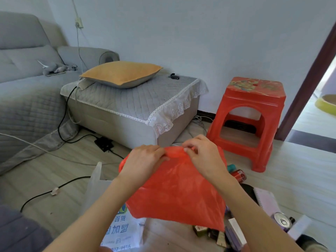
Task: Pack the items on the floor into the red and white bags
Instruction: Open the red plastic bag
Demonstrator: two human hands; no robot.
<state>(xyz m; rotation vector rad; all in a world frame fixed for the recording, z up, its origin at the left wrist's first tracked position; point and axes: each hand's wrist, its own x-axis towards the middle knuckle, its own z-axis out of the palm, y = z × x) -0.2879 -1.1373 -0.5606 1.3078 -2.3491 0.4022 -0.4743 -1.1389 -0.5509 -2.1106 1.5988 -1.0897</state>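
A red plastic bag (179, 190) hangs in the air in front of me, held by its top edge. My left hand (145, 160) grips the left part of that edge and my right hand (201, 153) pinches the right part. Below it on the floor lies a white bag (120, 228) with blue printing. Several items lie on the floor at the right: a red can (238, 174), a teal-capped bottle (231, 167), a spiral notebook (267, 199), a silver can (281, 220) and small boxes (234, 233). The red bag hides part of them.
A red plastic stool (252, 122) stands at the right near a doorway. A grey ottoman (131, 106) with an orange cushion (121, 73) sits ahead, a sofa (27, 79) at the left. Black cables (54, 190) and a power adapter (104, 143) lie on the floor.
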